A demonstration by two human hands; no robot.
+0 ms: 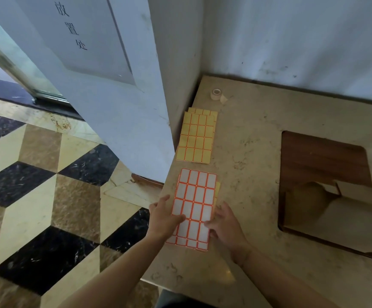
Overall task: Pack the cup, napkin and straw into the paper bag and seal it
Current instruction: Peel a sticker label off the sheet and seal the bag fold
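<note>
A white sticker sheet (195,203) with red-bordered labels lies near the counter's left edge. My left hand (165,218) rests flat on its left side, thumb laid across the labels. My right hand (225,225) touches its right edge, fingertips on a label. A second sheet of yellow labels (196,138) lies farther back. A brown paper bag (347,216) lies on its side at the right, mouth open toward the left, with a rounded shape inside that I cannot identify. No cup, napkin or straw shows in the open.
A small roll of tape (216,94) sits at the counter's back left corner. The beige stone counter (247,152) has a rectangular cut-out showing dark wood (318,158) under the bag. A white door (114,96) and a patterned marble floor (47,196) are on the left.
</note>
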